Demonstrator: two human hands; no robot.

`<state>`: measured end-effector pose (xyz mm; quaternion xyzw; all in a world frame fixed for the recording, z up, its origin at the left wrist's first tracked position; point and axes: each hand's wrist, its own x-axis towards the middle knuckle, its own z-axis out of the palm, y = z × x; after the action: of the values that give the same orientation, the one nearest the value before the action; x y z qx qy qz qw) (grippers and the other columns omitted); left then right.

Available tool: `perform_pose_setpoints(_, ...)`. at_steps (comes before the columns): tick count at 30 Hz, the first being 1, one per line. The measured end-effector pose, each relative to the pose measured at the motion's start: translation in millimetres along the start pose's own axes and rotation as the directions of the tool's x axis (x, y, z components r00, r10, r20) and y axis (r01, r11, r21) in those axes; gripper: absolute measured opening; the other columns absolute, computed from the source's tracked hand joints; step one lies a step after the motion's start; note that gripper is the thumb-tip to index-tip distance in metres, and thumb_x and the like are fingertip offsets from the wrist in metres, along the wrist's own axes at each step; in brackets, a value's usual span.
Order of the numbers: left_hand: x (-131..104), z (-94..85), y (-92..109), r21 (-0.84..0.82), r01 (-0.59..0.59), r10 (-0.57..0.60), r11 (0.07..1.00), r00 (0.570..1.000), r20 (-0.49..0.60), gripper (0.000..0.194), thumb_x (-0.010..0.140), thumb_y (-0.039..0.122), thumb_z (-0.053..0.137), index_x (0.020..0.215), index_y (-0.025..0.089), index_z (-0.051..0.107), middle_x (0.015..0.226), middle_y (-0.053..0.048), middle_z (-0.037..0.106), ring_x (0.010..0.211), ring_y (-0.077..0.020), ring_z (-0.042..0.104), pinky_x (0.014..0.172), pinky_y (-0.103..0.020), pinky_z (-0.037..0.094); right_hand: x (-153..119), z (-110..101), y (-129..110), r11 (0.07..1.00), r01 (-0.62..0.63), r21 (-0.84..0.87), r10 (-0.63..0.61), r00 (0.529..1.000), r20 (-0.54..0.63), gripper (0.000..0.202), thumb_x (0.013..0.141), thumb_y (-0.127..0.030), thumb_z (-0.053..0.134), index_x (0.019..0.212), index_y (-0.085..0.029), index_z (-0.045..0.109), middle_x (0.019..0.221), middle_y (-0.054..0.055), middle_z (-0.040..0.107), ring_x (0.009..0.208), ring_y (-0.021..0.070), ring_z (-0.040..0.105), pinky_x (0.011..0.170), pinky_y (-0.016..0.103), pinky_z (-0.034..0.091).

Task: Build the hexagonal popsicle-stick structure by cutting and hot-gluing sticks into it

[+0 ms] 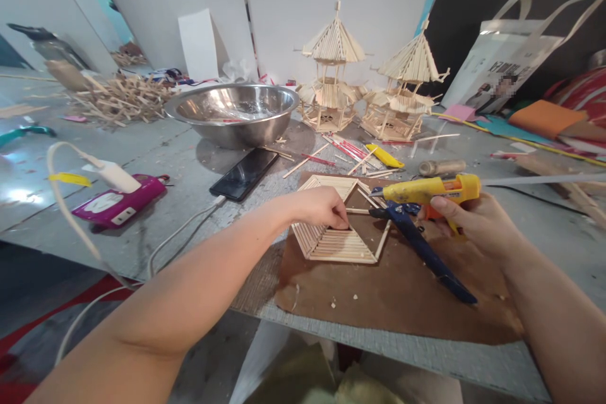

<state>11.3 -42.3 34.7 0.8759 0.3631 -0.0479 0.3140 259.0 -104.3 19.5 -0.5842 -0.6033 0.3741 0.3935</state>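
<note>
A flat hexagonal frame of thin wooden sticks [343, 247] lies on a brown mat [331, 303], its left and lower sections filled with slats and its right sections open. My left hand [329, 207] is closed in a pinch at the frame's centre; whatever its fingertips hold is hidden. My right hand [478, 218] is wrapped round the grip of a yellow glue gun [426, 189], its nozzle pointing left above the frame's right side. Blue-handled pliers [421, 252] lie under the gun, jaws over the frame's right edge.
A steel bowl [231, 115], a phone [243, 174] and a purple power strip [120, 199] stand to the left. Two stick pagodas [331, 98] are behind, near loose sticks [348, 148]. A white bag [506, 66] stands back right; a pale cable [180, 230] runs over the front edge.
</note>
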Motion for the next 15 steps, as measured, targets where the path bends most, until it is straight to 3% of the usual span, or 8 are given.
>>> perform_pose_setpoints(3, -2.3, -3.0, -2.3, -0.065, 0.006, -0.009, 0.998, 0.999, -0.052, 0.022, 0.067, 0.027, 0.052, 0.081, 0.015, 0.065, 0.073, -0.001, 0.065, 0.064, -0.0087, 0.053, 0.058, -0.017, 0.036, 4.9, -0.6, 5.4, 0.990, 0.047, 0.136, -0.032, 0.994, -0.107, 0.034, 0.061, -0.047, 0.059, 0.069, -0.015, 0.056, 0.057, 0.001, 0.058, 0.033, 0.0066, 0.041, 0.033, 0.021, 0.032)
perform_pose_setpoints(6, -1.8, -5.8, -6.0, -0.058, 0.018, -0.029, 0.998, 0.982, -0.187, 0.023, 0.069, 0.031, 0.049, 0.078, 0.015, 0.064, 0.069, 0.000, 0.063, 0.061, -0.0086, 0.052, 0.057, -0.017, 0.035, 9.5, -2.0, 6.6, 0.969, 0.065, 0.240, -0.008, 0.973, -0.232, 0.034, 0.060, -0.046, 0.060, 0.072, -0.015, 0.054, 0.047, -0.003, 0.052, 0.030, 0.0067, 0.041, 0.030, 0.020, 0.031)
perform_pose_setpoints(11, 4.3, -5.1, -14.7, 0.069, 0.121, -0.081, 0.990, 0.902, -0.424, 0.028, 0.072, 0.036, 0.044, 0.072, 0.014, 0.062, 0.062, 0.000, 0.058, 0.056, -0.0094, 0.047, 0.053, -0.020, 0.031, 19.2, -8.4, 7.5, 0.869, 0.218, 0.445, 0.026, 0.877, -0.480, 0.034, 0.055, -0.043, 0.066, 0.068, -0.015, 0.051, 0.052, -0.004, 0.052, 0.027, 0.0064, 0.041, 0.025, 0.020, 0.032)
perform_pose_setpoints(15, 7.8, -3.7, -20.7, 0.133, 0.185, -0.090, 0.974, 0.849, -0.521, 0.029, 0.074, 0.036, 0.042, 0.068, 0.014, 0.060, 0.063, -0.002, 0.058, 0.056, -0.0101, 0.047, 0.052, -0.021, 0.030, 27.4, -17.8, 14.1, 0.818, 0.240, 0.524, 0.121, 0.817, -0.564, 0.031, 0.057, -0.038, 0.064, 0.073, -0.015, 0.050, 0.052, -0.004, 0.054, 0.027, 0.0066, 0.042, 0.025, 0.019, 0.033)
